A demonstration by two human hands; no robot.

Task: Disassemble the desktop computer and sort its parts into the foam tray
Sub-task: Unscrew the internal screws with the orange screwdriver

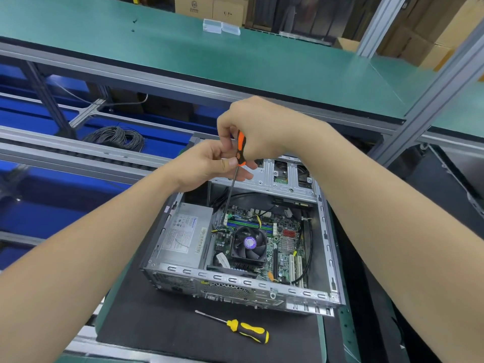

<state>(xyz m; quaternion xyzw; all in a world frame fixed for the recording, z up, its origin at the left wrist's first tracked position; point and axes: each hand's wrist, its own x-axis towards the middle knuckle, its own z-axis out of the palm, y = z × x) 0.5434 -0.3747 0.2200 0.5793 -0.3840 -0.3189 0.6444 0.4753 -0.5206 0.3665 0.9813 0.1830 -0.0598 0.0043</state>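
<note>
The right hand [254, 127] clenches the screwdriver [241, 149] handle from above, ready to turn. The left hand [207, 163] pinches its lower end, steadying the long shaft. The tip reaches the board [285, 247] (probably a screw, too small to tell) inside the open case [235, 281] on the mat [157, 323]. No foam tray shows.

screwdriver [241, 149] tip hidden among cables, forearms [78, 258] cropped

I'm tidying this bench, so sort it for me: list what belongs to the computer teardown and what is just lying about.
Job: open computer case; orange screwdriver, gripped by left hand and right hand; power supply; CPU fan; yellow screwdriver, idle on the mat.
Lying about: cable coil; clear plastic boxes; cardboard boxes.
</note>
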